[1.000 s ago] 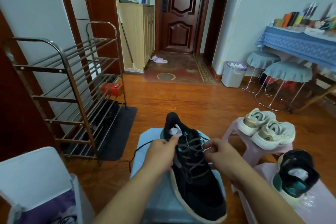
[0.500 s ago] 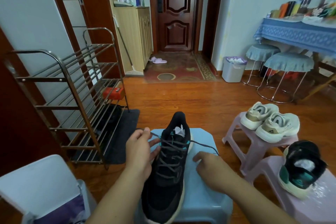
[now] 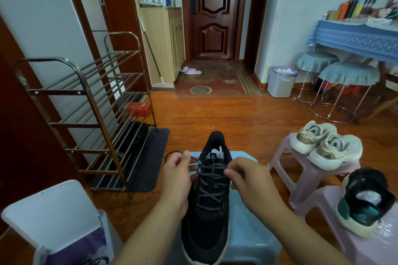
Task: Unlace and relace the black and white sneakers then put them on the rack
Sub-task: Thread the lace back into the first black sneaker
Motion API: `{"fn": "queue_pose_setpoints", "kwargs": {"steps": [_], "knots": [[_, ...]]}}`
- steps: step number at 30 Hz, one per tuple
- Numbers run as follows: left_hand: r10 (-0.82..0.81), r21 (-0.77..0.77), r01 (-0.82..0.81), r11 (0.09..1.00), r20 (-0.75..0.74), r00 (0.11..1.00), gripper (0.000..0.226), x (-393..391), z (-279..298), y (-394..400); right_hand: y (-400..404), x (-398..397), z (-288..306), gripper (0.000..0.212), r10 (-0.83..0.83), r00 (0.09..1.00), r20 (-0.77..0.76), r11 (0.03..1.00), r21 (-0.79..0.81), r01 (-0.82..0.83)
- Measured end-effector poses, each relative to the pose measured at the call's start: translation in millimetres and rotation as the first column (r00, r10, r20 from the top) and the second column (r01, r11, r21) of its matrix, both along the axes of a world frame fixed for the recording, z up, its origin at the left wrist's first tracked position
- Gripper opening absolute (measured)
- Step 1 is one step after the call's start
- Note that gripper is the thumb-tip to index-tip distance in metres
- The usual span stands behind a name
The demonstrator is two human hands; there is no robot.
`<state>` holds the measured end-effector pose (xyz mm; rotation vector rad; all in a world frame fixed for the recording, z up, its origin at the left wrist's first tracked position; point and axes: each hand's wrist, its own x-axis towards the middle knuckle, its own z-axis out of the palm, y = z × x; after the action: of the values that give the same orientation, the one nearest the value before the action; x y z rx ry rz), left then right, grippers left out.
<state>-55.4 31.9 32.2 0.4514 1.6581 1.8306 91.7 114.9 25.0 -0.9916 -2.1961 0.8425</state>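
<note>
While hands [image 3: 206, 180] pinch lace [image 3: 212, 166], sneaker [image 3: 207, 211] overhangs stool [image 3: 247, 232]

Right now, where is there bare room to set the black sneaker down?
The rack: its upper shelves are bare; only an orange box sits lower. The pink stool is filled by cream sneakers; the blue stool has bare room right of the sneaker.

You have two black sneakers, one [image 3: 206, 211] at six o'clock, the other [image 3: 364, 202] at four. Two cream sneakers [image 3: 327, 146] sit at three o'clock. You see three plastic stools [image 3: 254, 221], two round covered stools [image 3: 336, 71], one rack [image 3: 86, 114], one bin [image 3: 281, 84].
</note>
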Motion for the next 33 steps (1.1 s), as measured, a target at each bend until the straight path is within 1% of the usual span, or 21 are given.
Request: {"fn": "queue_pose_setpoints", "kwargs": {"steps": [2, 3, 4, 7, 9, 10, 11, 13, 15, 16, 17, 18, 20, 22, 23, 25, 27, 28, 29, 31, 33], "knots": [[0.024, -0.008, -0.024, 1.0, 0.035, 0.999, 0.03, -1.4, -3.0, 1.8, -0.5, -2.9, -0.5, 0.015, -0.072, 0.994, -0.082, 0.988, -0.145, 0.059], [0.052, -0.005, -0.052, 0.999, 0.09, 0.995, 0.029, -3.1, -4.7, 2.8, -1.6, -4.8, -0.3, 0.012, -0.109, 0.987, -0.121, 0.968, -0.239, 0.077], [0.081, 0.001, -0.083, 0.997, 0.162, 0.983, 0.028, -5.2, -5.8, 2.8, -2.6, -6.8, -0.5, 0.014, -0.134, 0.979, -0.15, 0.944, -0.321, 0.08], [0.124, 0.007, -0.134, 0.991, 0.333, 0.935, 0.026, -12.7, -6.8, -0.7, -2.3, -9.1, 0.4, 0.023, -0.146, 0.98, -0.136, 0.889, -0.453, 0.07], [0.116, 0.018, -0.131, 0.991, 0.365, 0.924, 0.027, -15.4, -5.6, -3.4, -1.7, -7.9, 1.7, 0.025, -0.148, 0.982, -0.119, 0.848, -0.526, 0.064], [0.107, 0.009, -0.117, 0.993, 0.342, 0.934, 0.028, -15.6, -4.5, -4.2, -1.3, -6.8, 1.6, 0.028, -0.152, 0.981, -0.118, 0.816, -0.575, 0.057], [0.094, -0.023, -0.092, 0.996, 0.278, 0.956, 0.031, -15.6, -4.3, -5.0, -1.3, -6.0, 2.3, 0.033, -0.158, 0.979, -0.129, 0.78, -0.624, 0.044], [0.004, -0.115, 0.008, 0.993, 0.101, 0.995, 0.031, -12.7, -4.3, -7.7, 0.2, -5.4, 2.9, 0.04, -0.186, 0.969, -0.162, 0.732, -0.681, 0.027], [-0.152, -0.197, 0.14, 0.97, -0.047, 0.987, 0.017, -6.1, -5.5, -11.2, 1.6, -6.4, 5.3, 0.033, -0.2, 0.968, -0.15, 0.747, -0.663, 0.052], [-0.22, -0.242, 0.191, 0.951, -0.1, 0.97, 0.015, -1.6, -5.1, -11.7, 2.1, -7.7, 6.9, 0.033, -0.203, 0.97, -0.13, 0.754, -0.653, 0.07], [-0.266, -0.287, 0.215, 0.934, -0.152, 0.952, 0.022, 2.0, -5.4, -10.5, 2.4, -9.6, 7.6, 0.037, -0.198, 0.974, -0.11, 0.754, -0.652, 0.08], [-0.276, -0.314, 0.208, 0.926, -0.188, 0.943, 0.029, 5.2, -5.8, -8.2, 2.1, -11.6, 7.6, 0.042, -0.18, 0.98, -0.09, 0.752, -0.655, 0.078], [-0.251, -0.336, 0.163, 0.928, -0.238, 0.938, 0.039, 9.3, -6.0, -2.5, 1.2, -16.3, 4.0, 0.054, -0.134, 0.989, -0.068, 0.75, -0.659, 0.056], [-0.218, -0.346, 0.122, 0.93, -0.254, 0.942, 0.041, 11.9, -5.6, 2.5, -0.8, -19.6, 0.6, 0.057, -0.141, 0.987, -0.076, 0.748, -0.661, 0.055], [-0.207, -0.358, 0.1, 0.928, -0.274, 0.939, 0.042, 12.4, -6.7, 4.2, -1.8, -20.5, -0.4, 0.053, -0.17, 0.981, -0.095, 0.744, -0.665, 0.065], [-0.196, -0.393, 0.041, 0.919, -0.362, 0.911, 0.044, 11.6, -8.0, 4.7, -3.5, -21.8, 0.9, 0.039, -0.234, 0.965, -0.117, 0.738, -0.668, 0.098], [-0.195, -0.428, -0.024, 0.904, -0.46, 0.866, 0.045, 10.1, -5.8, 2.8, -4.5, -22.3, 2.3, 0.026, -0.252, 0.962, -0.106, 0.766, -0.63, 0.131], [-0.2, -0.44, -0.039, 0.897, -0.482, 0.853, 0.046, 8.8, -5.1, 2.2, -3.8, -22.7, 2.4, 0.019, -0.247, 0.964, -0.097, 0.784, -0.605, 0.14], [-0.205, -0.441, -0.037, 0.897, -0.489, 0.848, 0.046, 7.7, -5.0, 1.4, -3.2, -22.5, 2.9, 0.015, -0.236, 0.968, -0.086, 0.801, -0.581, 0.144], [-0.22, -0.432, -0.01, 0.902, -0.479, 0.85, 0.043, 7.0, -4.4, -1.2, -0.8, -19.6, 4.7, 0.015, -0.203, 0.977, -0.07, 0.822, -0.554, 0.131], [-0.258, -0.402, 0.08, 0.912, -0.414, 0.873, 0.04, 5.2, -5.7, -4.9, 1.2, -13.8, 7.3, 0.019, -0.125, 0.99, -0.065, 0.825, -0.56, 0.067]]}}
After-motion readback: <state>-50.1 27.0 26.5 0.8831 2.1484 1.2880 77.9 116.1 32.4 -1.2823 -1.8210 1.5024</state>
